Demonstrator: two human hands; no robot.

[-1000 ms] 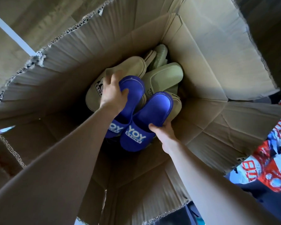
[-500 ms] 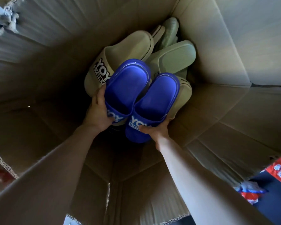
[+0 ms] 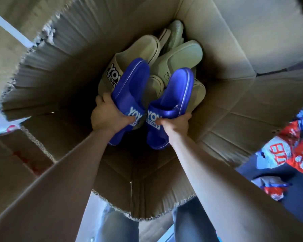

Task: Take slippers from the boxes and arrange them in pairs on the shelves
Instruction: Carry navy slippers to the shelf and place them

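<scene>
- Head view: a blue slipper (image 3: 129, 84) and a second blue slipper (image 3: 175, 91) are seen raised above the pile in the far corner of the cardboard box (image 3: 226, 49). Half a second earlier they lay side by side and touching on that pile. Now their heels are fanned apart.
- The blue slipper is clasped at its strap by the left hand (image 3: 108, 117), and the second blue slipper is clasped the same way by the right hand (image 3: 175, 124).
- A matched pair is judged to be secured and ready to be carried to the shelves, which are not shown.
- Both are smooth moulded foam, thick-soled, with a raised rim and white "YOY STORY" lettering across a broad strap.
- A beige slipper (image 3: 138, 49) and a pale green slipper (image 3: 182, 55), matte and rounded, are left underneath.
- Creased corrugated walls with ragged torn edges are shown on the box.
</scene>
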